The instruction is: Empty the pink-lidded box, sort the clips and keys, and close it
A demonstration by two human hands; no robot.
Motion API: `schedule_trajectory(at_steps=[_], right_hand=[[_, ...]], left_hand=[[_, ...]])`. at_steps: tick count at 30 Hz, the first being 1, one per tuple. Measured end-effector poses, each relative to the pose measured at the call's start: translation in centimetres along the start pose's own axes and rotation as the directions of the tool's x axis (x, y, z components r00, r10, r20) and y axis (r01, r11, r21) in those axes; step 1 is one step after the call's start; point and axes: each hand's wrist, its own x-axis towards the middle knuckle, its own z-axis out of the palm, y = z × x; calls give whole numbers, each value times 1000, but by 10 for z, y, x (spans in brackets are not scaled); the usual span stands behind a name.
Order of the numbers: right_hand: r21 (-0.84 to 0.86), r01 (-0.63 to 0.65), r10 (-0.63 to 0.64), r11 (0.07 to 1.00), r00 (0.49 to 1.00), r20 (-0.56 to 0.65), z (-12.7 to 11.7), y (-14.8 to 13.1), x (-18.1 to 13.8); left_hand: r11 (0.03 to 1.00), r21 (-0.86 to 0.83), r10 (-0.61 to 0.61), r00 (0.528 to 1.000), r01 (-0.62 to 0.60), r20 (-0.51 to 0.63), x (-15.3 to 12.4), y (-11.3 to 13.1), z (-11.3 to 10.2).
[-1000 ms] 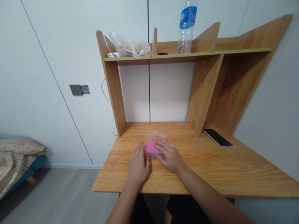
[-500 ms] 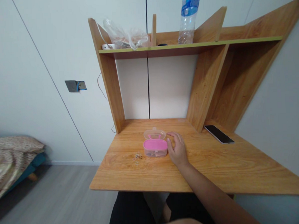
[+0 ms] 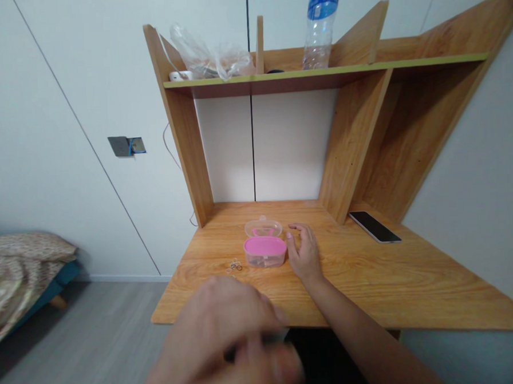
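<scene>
The left hand (image 3: 223,342), gone half a second ago, now looms blurred near the camera, its grip unreadable; the right hand (image 3: 303,254) rests open beside the pink box (image 3: 265,251) on the table (image 3: 373,283); small rings (image 3: 234,266) lie left of it; a phone (image 3: 374,226) sits well right.

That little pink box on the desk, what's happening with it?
A person sits at a wooden desk. Their right hand rests on the desk beside a small clear plastic box with a pink insert, its clear lid open behind it. A few tiny thin rings lie on the wood left of the box. The left hand is raised close to the camera, blurred, so whether its fingers hold anything is unclear.
</scene>
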Motion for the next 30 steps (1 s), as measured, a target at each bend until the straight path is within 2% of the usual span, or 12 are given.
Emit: schedule_trajectory(at_steps=[2,4,7,10,14,18,30], right_hand=[[0,-7,7,1000,1000,-2,0,1,0],[-4,-10,10,1000,1000,1,1,1,0],[-14,-4,4,1000,1000,8,2,3,0],[-9,-1,1,1000,1000,15,2,4,0],[-9,-6,6,1000,1000,12,2,5,0],[-6,-7,7,1000,1000,8,2,5,-1],[24,-48,47,999,998,28,3,7,-2]], left_hand=[[997,55,-58,998,58,-13,41,-25,17],[959,195,-223,973,206,67,48,-63,38],[887,315,-418,876,337,240,20,-119,64],[863,382,-470,801,330,371,-8,-146,76],[828,458,-510,774,324,376,-14,-149,79],[814,457,-548,733,358,402,-12,-154,79],[786,481,-571,755,389,323,-17,-158,77]])
